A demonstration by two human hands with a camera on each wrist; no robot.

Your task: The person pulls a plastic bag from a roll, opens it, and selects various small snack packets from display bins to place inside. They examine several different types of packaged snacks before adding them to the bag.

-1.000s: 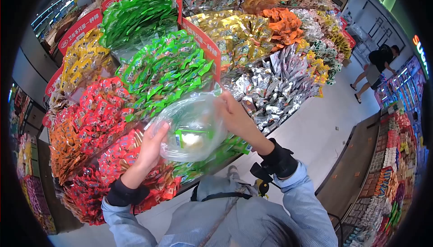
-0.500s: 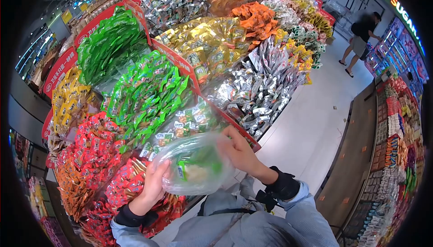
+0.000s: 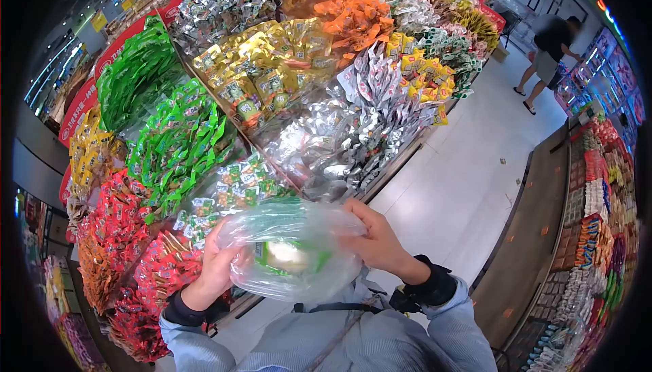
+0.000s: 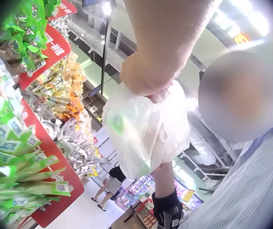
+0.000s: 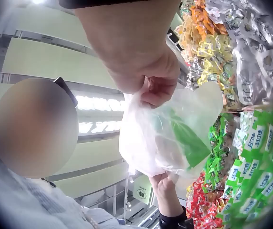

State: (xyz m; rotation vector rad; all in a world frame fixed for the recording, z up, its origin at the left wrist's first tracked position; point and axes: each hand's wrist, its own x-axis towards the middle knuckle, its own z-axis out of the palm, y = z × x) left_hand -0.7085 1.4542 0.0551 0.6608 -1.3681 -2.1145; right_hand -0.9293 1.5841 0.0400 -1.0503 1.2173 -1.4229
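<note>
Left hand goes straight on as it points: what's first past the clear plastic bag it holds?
Probably the small white-and-green plastic packets, by the head view. Depth is unclear; the left hand might pass above them.

bag (image 4: 143, 140) whitish – packet (image 3: 291, 256) green and white – sleeves (image 3: 451, 324) pale blue, striped

Pale blue, finely striped sleeves (image 3: 456, 326), black wristbands (image 3: 438, 285), bare hands (image 3: 380, 239), thin brownish cord (image 3: 343, 332) down the front
</note>
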